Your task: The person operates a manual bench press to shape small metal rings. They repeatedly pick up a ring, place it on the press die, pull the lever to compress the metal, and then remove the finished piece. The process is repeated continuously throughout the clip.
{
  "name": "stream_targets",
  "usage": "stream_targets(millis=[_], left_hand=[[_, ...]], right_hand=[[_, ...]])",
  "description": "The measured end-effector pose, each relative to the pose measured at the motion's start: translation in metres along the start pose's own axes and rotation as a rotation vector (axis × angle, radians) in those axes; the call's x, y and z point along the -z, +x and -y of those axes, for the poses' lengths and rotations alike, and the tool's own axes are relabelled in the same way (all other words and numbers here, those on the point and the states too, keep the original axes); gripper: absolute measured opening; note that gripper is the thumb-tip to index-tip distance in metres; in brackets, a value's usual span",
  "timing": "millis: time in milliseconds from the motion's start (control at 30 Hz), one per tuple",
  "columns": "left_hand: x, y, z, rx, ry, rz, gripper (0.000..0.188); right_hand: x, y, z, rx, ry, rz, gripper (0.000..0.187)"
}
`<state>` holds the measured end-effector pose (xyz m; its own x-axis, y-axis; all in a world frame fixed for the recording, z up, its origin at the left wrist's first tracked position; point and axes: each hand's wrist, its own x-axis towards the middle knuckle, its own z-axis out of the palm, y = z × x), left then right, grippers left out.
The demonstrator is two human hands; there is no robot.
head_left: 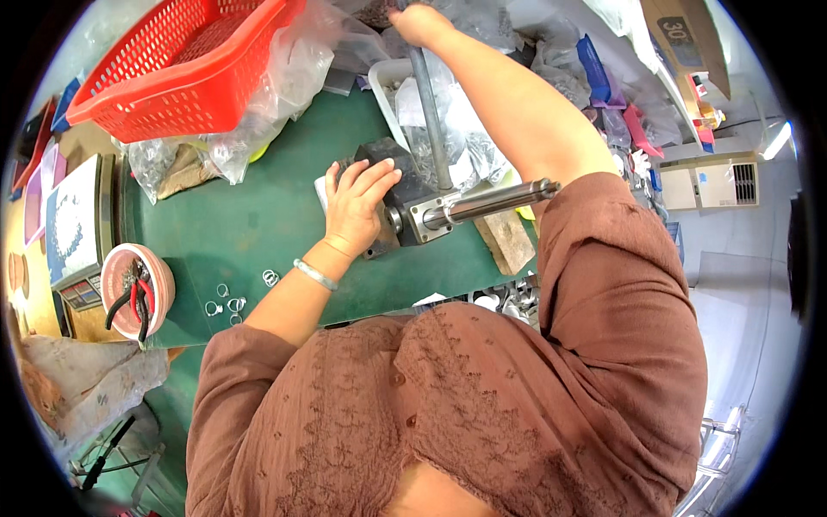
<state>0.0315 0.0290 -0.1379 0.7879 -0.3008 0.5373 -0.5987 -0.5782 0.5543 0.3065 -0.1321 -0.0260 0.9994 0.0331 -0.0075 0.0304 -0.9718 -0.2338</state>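
My left hand (355, 205) lies with fingers stretched out over the dark block of a bench-mounted hand press (405, 177). What sits under the palm is hidden. At the far edge of the view, my right hand (422, 26) is closed round the upper end of a long grey metal lever (428, 112), which runs down to the press. A shiny steel shaft (491, 203) sticks out of the press toward the right. On the green table (284, 207), left of my left forearm, lie several small silvery metal rings (236, 305).
At the left, a pink bowl (164, 289) holds red-and-black-handled pliers (140, 297) beside a weighing scale (77, 224). A red plastic basket (194, 86) stands on clear bags at the far left. Behind the press is a white bin (383, 82); a wooden block (506, 243) lies to the right.
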Motion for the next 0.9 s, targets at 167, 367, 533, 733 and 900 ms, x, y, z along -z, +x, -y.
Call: stream_targets(millis=[167, 367, 533, 733, 900], left_hand=[[0.001, 0.004, 0.000, -0.047, 0.032, 0.037, 0.049], [-0.001, 0.006, 0.003, -0.025, 0.059, 0.033, 0.051], [0.001, 0.001, 0.000, -0.014, 0.079, 0.066, 0.059], [-0.003, 0.001, -0.003, -0.018, 0.057, 0.051, 0.056], [0.000, 0.004, -0.003, -0.009, 0.090, 0.070, 0.055]], right_hand=[[0.015, 0.003, -0.024, 0.030, 0.185, -0.133, 0.047], [0.141, -0.150, -0.003, 0.205, 0.609, -0.197, 0.028], [0.169, -0.347, -0.045, 0.532, 0.414, -0.276, 0.017], [0.075, -0.546, -0.092, 0.500, 0.129, -0.010, 0.029], [0.024, -0.562, -0.091, 0.282, 0.541, -0.264, 0.035]])
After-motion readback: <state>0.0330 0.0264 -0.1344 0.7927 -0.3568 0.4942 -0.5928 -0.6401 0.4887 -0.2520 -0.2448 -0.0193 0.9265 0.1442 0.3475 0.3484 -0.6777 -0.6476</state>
